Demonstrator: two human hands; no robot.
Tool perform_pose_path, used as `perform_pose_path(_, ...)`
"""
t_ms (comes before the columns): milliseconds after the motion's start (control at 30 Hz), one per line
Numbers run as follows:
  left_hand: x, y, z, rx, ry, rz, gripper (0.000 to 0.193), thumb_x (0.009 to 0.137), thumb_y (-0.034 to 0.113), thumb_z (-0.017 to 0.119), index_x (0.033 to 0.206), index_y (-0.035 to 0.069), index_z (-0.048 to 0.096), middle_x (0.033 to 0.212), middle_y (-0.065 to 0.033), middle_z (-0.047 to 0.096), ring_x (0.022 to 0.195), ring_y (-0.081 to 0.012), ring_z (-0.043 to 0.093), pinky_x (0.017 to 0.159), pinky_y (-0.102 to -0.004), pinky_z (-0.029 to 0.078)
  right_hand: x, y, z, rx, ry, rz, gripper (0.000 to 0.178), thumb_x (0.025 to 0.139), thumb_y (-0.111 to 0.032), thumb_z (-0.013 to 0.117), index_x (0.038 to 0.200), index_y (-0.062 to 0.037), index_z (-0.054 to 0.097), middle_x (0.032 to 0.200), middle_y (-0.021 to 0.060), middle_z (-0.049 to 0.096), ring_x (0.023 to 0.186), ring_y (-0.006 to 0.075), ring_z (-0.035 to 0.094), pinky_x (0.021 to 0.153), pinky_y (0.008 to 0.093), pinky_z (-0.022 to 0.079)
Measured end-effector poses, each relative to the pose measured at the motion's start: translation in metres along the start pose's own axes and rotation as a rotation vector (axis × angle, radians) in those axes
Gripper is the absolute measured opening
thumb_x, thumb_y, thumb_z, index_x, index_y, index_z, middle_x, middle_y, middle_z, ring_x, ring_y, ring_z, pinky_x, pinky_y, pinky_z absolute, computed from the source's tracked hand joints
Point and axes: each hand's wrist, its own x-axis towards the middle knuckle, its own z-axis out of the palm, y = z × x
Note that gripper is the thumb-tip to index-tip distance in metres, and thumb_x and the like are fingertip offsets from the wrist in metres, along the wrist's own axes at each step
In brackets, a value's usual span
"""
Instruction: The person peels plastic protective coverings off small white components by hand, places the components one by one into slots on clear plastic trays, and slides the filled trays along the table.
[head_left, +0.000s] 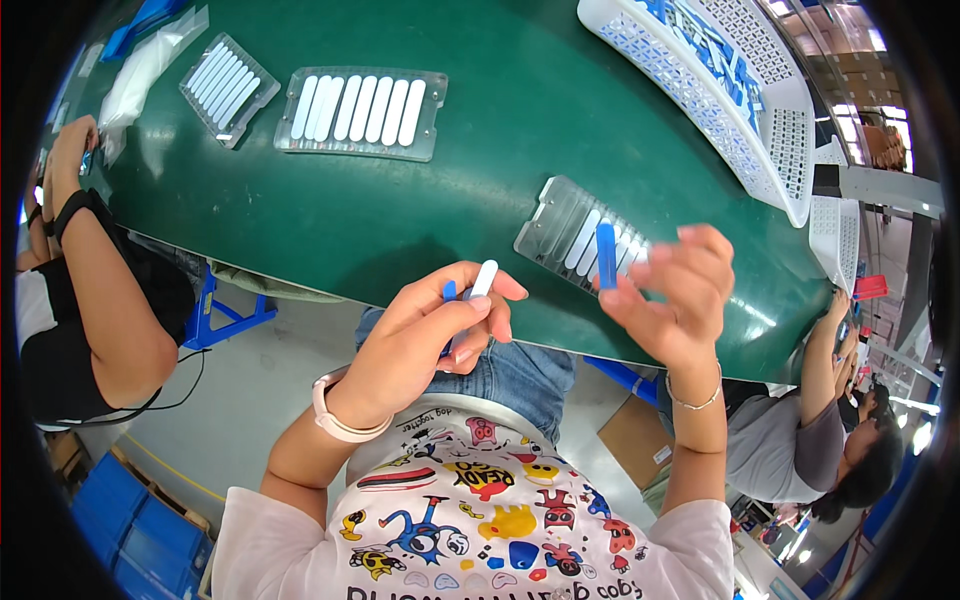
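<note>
My left hand [395, 345], near the table's front edge, pinches a white strip with rounded ends [484, 278] between thumb and fingers. A small blue piece [449, 291] pokes out beside it, the rest of it hidden in the hand. To the right, my right hand [685, 305] holds a blue strip [606, 258] upright by its lower end, its fingers partly blurred. Behind that hand lies a clear plastic tray [543, 228] with several white strips in its slots. My right hand and the blue strip cover part of this tray.
Farther back on the green table [450, 200] lie a second clear tray [400, 153] and a smaller-looking third tray [267, 92], both with white strips. A white perforated basket [690, 128] of blue and white pieces stands at far right. Other people sit at both sides.
</note>
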Motion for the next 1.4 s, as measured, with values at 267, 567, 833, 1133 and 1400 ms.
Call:
perform_pose_path(267, 0.000, 0.001, -0.001, 0.015, -0.032, -0.023, 0.025, 0.093, 0.009, 0.039, 0.111, -0.002, 0.054, 0.082, -0.0042, 0.056, 0.057, -0.0032, 0.036, 0.050, -0.0195, 0.027, 0.003, -0.010, -0.013, 0.089, -0.034, 0.046, 0.030, 0.059, -0.008, 0.078, 0.081, -0.0168, 0.060, 0.091, -0.0049, 0.061, 0.081, 0.0155, 0.052, 0.067, 0.0341, 0.032)
perform_pose_path(567, 0.004, 0.005, 0.019, 0.282, 0.075, 0.125, 0.019, 0.091, 0.018, 0.060, 0.095, 0.000, 0.064, 0.066, 0.0085, 0.048, 0.058, 0.0011, 0.033, 0.050, -0.0185, 0.025, 0.006, -0.013, 0.006, 0.449, -0.050, 0.074, 0.024, 0.057, -0.011, 0.076, 0.077, -0.0130, 0.064, 0.096, 0.0013, 0.064, 0.083, 0.0185, 0.053, 0.063, 0.0321, 0.034)
perform_pose_path(833, 0.006, 0.006, 0.021, 0.177, 0.132, 0.167, 0.015, 0.089, 0.016, 0.063, 0.088, 0.001, 0.066, 0.064, 0.0091, 0.049, 0.057, 0.0018, 0.034, 0.049, -0.0185, 0.024, 0.002, -0.006, 0.006, 0.641, -0.052, 0.408, 0.019, 0.068, -0.008, 0.075, 0.086, -0.0102, 0.070, 0.098, 0.0069, 0.065, 0.081, 0.0208, 0.059, 0.070, 0.0322, 0.043)
perform_pose_path(1133, 0.011, 0.004, 0.025, 0.234, 0.139, 0.193, 0.013, 0.088, 0.011, 0.062, 0.088, -0.002, 0.061, 0.056, 0.0049, 0.042, 0.044, -0.0021, 0.029, 0.040, -0.0221, 0.019, 0.009, -0.007, 0.011, 0.731, -0.049, 0.320, 0.019, 0.072, -0.004, 0.071, 0.091, -0.0082, 0.070, 0.098, 0.0094, 0.066, 0.084, 0.0227, 0.060, 0.072, 0.0356, 0.046)
perform_pose_path(1400, 0.013, 0.005, 0.017, -0.104, -0.062, -0.038, 0.033, 0.095, 0.018, 0.046, 0.119, -0.004, 0.051, 0.075, 0.0003, 0.047, 0.060, -0.0044, 0.035, 0.049, -0.0208, 0.027, 0.028, 0.023, -0.005, 0.658, -0.387, 0.732, 0.011, 0.083, -0.001, 0.059, 0.091, -0.0027, 0.066, 0.088, 0.0103, 0.062, 0.073, 0.0207, 0.057, 0.064, 0.0322, 0.046)
